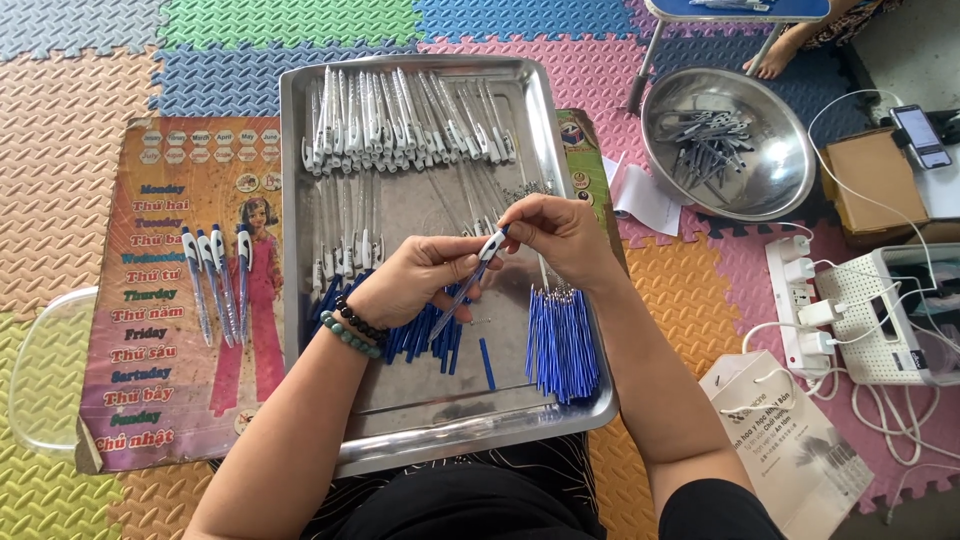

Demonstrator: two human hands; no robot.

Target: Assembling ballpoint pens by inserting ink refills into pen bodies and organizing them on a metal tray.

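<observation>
Hands meet over a steel tray, shiny rectangular sheet metal w/ raised rim, sitting on the person's lap above foam puzzle mats. Left hand, beaded bracelets at the wrist, fingers curled tight round the lower barrel of a slim pen, white and blue plastic, held tilted. Right hand pinches the pen's upper end, thumb and forefinger narrow on the tip. So the pen is up in the air between both hands, above tray centre. Back of tray: row of white pen barrels, glossy, clips facing near side, packed side by side. More white barrels at left-mid. Under the left hand, loose heap of blue tubes, thin straight plastic; one lone blue tube lies apart. Right-front: neat bundle of blue refills, metal tips up. Left of tray, four finished pens lie on a printed weekday poster, matte card. Far right, round steel bowl w/ grey pen parts; white power strip w/ cables near it.
</observation>
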